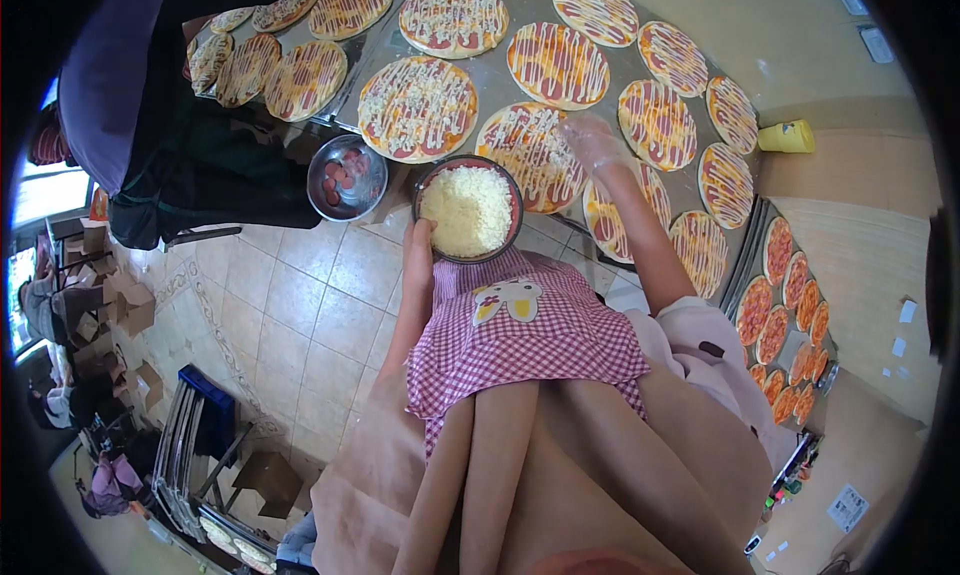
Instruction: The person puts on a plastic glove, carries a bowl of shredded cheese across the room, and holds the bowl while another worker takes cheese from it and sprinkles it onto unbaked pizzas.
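A grey metal table [625, 72] stretches from left to right, a dark seam dividing its left section from the rest. Round flat pizzas [558, 66] lie spread over it, most striped with pale sauce over a reddish topping. Two on the left side of the main section, a nearer one [418, 110] and a farther one [453, 20], carry white shreds; a striped pizza [532, 156] at the near edge carries some too. More striped rounds [306, 81] crowd the left section. Farther right, a separate dark surface [757, 250] bears smaller, redder pizzas [754, 312].
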`<control>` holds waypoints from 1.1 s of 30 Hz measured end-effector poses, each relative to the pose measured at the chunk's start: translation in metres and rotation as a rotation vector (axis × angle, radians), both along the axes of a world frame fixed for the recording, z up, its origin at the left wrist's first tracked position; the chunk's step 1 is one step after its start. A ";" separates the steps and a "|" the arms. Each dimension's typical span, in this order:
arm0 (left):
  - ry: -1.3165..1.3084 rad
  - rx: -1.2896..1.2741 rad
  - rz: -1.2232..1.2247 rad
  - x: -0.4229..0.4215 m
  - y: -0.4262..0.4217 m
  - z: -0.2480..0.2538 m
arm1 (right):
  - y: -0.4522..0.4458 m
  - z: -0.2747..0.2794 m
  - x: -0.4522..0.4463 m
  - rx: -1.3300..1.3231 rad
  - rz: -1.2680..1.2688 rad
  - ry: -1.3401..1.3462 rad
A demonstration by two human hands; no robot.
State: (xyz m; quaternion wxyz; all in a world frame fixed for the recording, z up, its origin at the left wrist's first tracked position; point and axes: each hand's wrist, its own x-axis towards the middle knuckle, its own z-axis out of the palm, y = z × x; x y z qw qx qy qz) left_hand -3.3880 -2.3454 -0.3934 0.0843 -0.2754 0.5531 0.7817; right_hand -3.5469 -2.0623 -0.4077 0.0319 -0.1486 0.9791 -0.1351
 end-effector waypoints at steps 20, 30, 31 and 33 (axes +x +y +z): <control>-0.020 -0.016 -0.018 0.021 -0.022 -0.029 | -0.003 -0.010 0.085 -0.143 0.164 0.046; -0.001 0.007 -0.026 0.029 -0.004 -0.011 | -0.035 0.020 0.097 -0.254 0.009 0.009; 0.002 -0.002 -0.050 0.029 -0.005 -0.017 | -0.037 0.021 0.096 -0.283 0.001 0.078; 0.008 -0.020 -0.101 0.027 -0.006 -0.034 | -0.047 0.045 0.097 -0.397 -0.068 0.007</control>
